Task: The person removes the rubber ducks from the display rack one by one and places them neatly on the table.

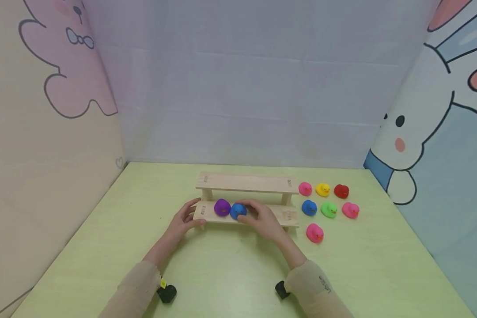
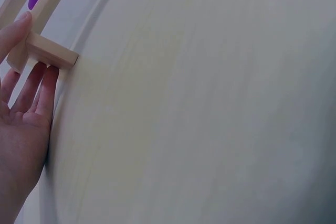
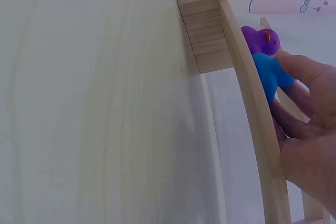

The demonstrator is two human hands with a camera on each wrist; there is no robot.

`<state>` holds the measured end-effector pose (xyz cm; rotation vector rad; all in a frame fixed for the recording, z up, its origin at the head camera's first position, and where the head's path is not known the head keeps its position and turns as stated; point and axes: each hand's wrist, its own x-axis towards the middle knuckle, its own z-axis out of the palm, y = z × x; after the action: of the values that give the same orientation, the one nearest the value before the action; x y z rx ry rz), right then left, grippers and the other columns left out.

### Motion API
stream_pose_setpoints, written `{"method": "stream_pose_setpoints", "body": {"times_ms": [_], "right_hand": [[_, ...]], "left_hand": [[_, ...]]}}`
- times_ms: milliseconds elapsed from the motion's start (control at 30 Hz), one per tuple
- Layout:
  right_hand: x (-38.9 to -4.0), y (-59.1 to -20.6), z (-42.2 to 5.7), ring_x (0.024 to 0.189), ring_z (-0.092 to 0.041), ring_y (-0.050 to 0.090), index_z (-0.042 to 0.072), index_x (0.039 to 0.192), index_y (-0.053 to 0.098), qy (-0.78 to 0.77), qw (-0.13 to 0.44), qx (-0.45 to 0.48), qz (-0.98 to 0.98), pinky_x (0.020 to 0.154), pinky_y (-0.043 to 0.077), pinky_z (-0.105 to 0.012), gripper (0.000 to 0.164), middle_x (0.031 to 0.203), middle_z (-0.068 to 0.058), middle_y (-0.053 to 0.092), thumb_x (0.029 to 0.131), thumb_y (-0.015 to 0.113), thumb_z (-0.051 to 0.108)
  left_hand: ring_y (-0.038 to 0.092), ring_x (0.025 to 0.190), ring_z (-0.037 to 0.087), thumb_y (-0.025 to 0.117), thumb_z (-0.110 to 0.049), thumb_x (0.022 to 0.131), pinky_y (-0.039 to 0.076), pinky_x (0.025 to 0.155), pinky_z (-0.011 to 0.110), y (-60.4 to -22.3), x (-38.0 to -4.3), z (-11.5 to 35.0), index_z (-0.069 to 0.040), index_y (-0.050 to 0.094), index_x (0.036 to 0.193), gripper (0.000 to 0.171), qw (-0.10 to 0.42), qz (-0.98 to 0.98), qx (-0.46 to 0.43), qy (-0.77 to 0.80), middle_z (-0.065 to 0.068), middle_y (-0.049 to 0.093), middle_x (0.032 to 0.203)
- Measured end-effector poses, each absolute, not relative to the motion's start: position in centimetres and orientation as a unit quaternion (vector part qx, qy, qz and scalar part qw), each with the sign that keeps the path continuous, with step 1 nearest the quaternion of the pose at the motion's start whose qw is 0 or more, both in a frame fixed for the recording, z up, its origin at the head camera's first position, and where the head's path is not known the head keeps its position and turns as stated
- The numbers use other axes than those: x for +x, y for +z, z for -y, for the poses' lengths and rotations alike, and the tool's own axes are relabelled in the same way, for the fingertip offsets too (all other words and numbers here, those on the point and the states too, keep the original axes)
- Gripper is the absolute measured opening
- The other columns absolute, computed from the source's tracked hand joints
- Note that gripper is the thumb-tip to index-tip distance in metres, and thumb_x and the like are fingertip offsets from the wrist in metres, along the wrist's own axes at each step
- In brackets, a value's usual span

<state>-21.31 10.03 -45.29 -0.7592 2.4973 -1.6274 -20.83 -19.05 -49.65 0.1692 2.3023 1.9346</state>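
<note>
A two-tier wooden shelf [image 1: 246,182] stands on the table, its lower step in front. On that step a purple rubber duck [image 1: 222,207] sits at the left, with a blue rubber duck [image 1: 238,211] right beside it. My right hand [image 1: 264,221] pinches the blue duck between thumb and fingers, the duck's base at the board in the right wrist view. At the step's left end my left hand [image 1: 181,221] grips the shelf, thumb near the front edge. In the left wrist view its fingers reach in by the wooden leg [image 2: 50,51].
Right of the shelf lie several more rubber ducks: a yellow duck [image 1: 323,190], a red duck [image 1: 341,191], another blue duck [image 1: 309,207], a green duck [image 1: 329,209] and several pink ones, the nearest pink duck [image 1: 315,233] set apart in front. Fabric panels surround the table [image 1: 230,274].
</note>
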Motion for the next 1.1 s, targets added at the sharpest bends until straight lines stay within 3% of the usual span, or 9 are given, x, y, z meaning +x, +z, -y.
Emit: {"method": "stream_pose_setpoints", "body": {"times_ms": [333,900,1100], "right_hand": [[-21.5,-45.4,-10.1,0.129,-0.029,0.058,0.008,0.134,0.058,-0.514,0.029,-0.250,-0.820,0.109,0.045,-0.040,0.042,0.134,-0.011,0.063,0.094,0.067,0.018],[-20.7,-44.9,-9.9,0.129,-0.032,0.057,0.004,0.133,0.059,-0.558,0.004,-0.217,-0.801,0.107,0.046,-0.045,0.045,0.135,-0.012,0.063,0.092,0.070,0.017],[-19.7,-43.9,-11.0,0.124,-0.030,0.059,0.008,0.134,0.059,-0.550,-0.008,-0.233,-0.802,0.102,0.051,-0.045,0.042,0.133,-0.009,0.063,0.094,0.068,0.017]], "left_hand": [[0.059,0.122,0.023,0.074,-0.014,0.088,0.048,0.094,0.019,-49.6,-21.0,18.8,-0.023,0.035,0.152,0.075,0.067,-0.763,0.041,0.642,0.018,0.049,0.146],[0.058,0.122,0.024,0.072,-0.013,0.089,0.048,0.092,0.018,-49.7,-20.8,19.0,-0.021,0.035,0.153,0.074,0.064,-0.762,0.050,0.643,0.020,0.048,0.147],[0.060,0.117,0.015,0.072,-0.014,0.089,0.048,0.092,0.018,-49.5,-20.8,19.0,-0.019,0.034,0.153,0.075,0.059,-0.765,0.051,0.639,0.021,0.047,0.147]]}}
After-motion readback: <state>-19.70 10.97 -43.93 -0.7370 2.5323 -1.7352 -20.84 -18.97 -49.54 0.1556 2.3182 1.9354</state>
